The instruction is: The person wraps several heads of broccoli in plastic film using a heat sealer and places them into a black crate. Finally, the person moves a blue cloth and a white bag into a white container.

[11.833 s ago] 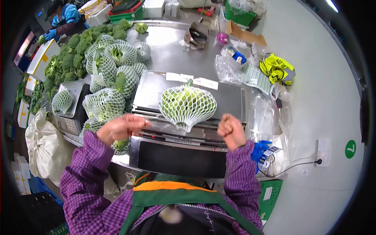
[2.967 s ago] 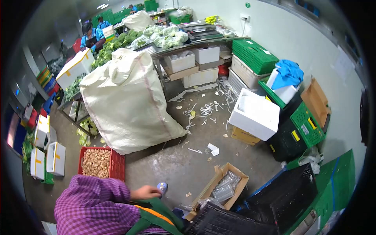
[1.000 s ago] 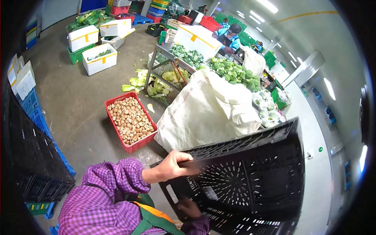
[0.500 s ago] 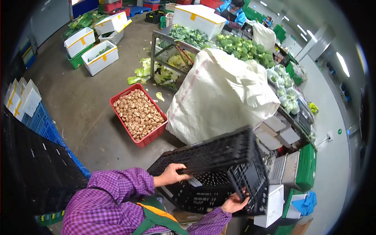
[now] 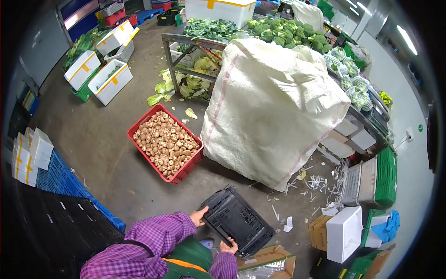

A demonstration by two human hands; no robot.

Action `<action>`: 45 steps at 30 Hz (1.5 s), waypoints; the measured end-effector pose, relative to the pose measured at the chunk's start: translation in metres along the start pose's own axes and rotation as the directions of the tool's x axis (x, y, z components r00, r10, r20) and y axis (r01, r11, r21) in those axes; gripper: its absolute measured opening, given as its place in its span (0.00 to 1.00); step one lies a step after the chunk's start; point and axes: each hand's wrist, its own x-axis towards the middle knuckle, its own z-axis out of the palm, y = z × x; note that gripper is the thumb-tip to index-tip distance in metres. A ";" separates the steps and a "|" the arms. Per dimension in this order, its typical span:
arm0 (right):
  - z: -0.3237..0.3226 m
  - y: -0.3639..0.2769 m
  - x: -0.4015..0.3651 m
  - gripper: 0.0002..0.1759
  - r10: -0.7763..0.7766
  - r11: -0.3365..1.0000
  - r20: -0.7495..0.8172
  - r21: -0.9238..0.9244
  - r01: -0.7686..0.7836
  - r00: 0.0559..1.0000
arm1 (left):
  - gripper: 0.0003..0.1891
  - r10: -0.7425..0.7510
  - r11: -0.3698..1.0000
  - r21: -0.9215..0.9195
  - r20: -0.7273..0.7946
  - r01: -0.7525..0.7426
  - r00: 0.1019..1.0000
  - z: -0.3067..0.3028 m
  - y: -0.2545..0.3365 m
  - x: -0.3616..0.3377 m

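A black plastic crate (image 5: 239,221) is held low in front of me, tilted, with slotted panels facing up. My left hand (image 5: 199,216) is closed on its near left edge. My right hand (image 5: 228,245) grips the near edge further right, its fingertips over the rim. Whether the crate is folded flat cannot be told from this angle. Beyond it on the floor stands a red crate (image 5: 188,168) full of brown mushrooms (image 5: 165,144). A large white woven sack (image 5: 274,111) rises just past the black crate.
A metal table (image 5: 169,39) bears leafy greens and broccoli (image 5: 288,32). Cabbage leaves (image 5: 165,86) lie beneath and beside it. Black crates (image 5: 65,223) are stacked at left beside blue crates (image 5: 69,172). An open cardboard box (image 5: 283,260) and a white foam box (image 5: 344,235) stand at right.
The black crate has gone down and away from my head, turning so that it looks smaller and flatter. Both hands moved down with it. My view has shifted too.
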 end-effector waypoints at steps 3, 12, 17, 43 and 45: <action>-0.042 -0.011 0.000 0.13 0.081 0.990 0.153 0.103 -0.098 0.985 | 0.30 0.107 0.992 -0.054 -0.084 -0.112 0.991 -0.024 -0.028 0.016; -0.061 -0.072 -0.018 0.30 -0.123 0.962 -0.013 0.245 0.122 0.992 | 0.24 0.054 0.993 0.108 -0.125 -0.041 0.991 -0.007 0.016 -0.002; -0.042 -0.063 -0.012 0.30 -0.044 0.990 -0.018 0.132 0.046 0.999 | 0.27 0.050 0.987 0.157 -0.157 -0.025 0.986 -0.022 0.012 0.017; -0.085 -0.092 0.011 0.33 0.161 0.963 0.232 0.175 -0.204 0.959 | 0.23 0.068 0.994 -0.098 0.132 -0.055 0.989 -0.013 0.001 -0.011; -0.061 -0.090 -0.019 0.32 0.152 0.988 0.005 0.043 -0.152 0.988 | 0.23 0.072 0.997 -0.041 -0.005 -0.072 0.997 -0.015 -0.002 -0.003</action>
